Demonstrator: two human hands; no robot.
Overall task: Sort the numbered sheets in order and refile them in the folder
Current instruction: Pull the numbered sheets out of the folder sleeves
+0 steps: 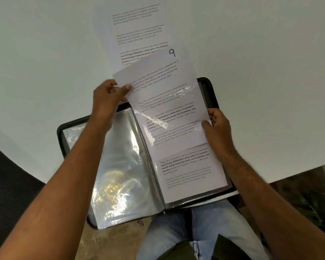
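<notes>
**Head view: sheet 9 held over the open folder**

Head view, read from left to right. A dark chair (9,184) is standing at the far left, beside the white table (45,62). The black folder (71,126) is lying open at the table's near edge and overhanging my lap, its left page a stack of empty, glossy plastic sleeves (116,166). My left hand (109,98) is pinching the upper left edge of the sheet marked 9 (167,87), thumb on top and fingers curled beneath. That sheet is slanting across the folder's right page, its lower part lying under a clear sleeve, over another printed sheet (191,171) already filed there. Beyond it, the sheet marked 10 (137,30) is lying flat on the table, partly overlapped by sheet 9. My right hand (216,126) is gripping the right edge of sheet 9, thumb pressing on its face.
</notes>
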